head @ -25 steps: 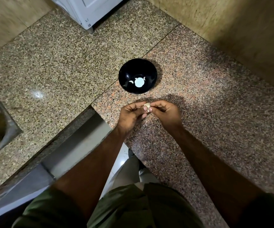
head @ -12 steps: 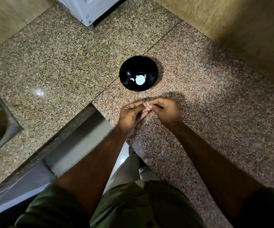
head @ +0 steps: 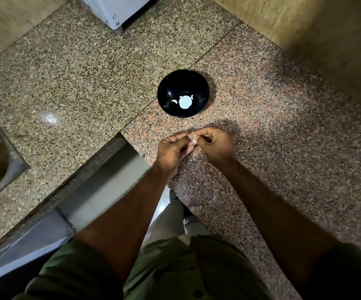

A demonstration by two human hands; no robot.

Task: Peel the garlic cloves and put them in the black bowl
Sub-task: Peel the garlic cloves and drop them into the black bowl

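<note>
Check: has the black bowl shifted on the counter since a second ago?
No. The black bowl sits just right of the countertop seam, as before; only the head camera moved.

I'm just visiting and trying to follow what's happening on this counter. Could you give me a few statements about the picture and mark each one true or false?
1. Both hands hold one garlic clove between them. True: the left hand and the right hand pinch it together.
2. The black bowl is empty. False: a few pale peeled cloves lie at its bottom.
3. The clove is held directly over the bowl. False: the hands are nearer the person than the bowl, above the granite counter.
4. The bowl stands upright on the counter. True.
5. A knife is being used for peeling. False: only bare fingers touch the clove.
</note>
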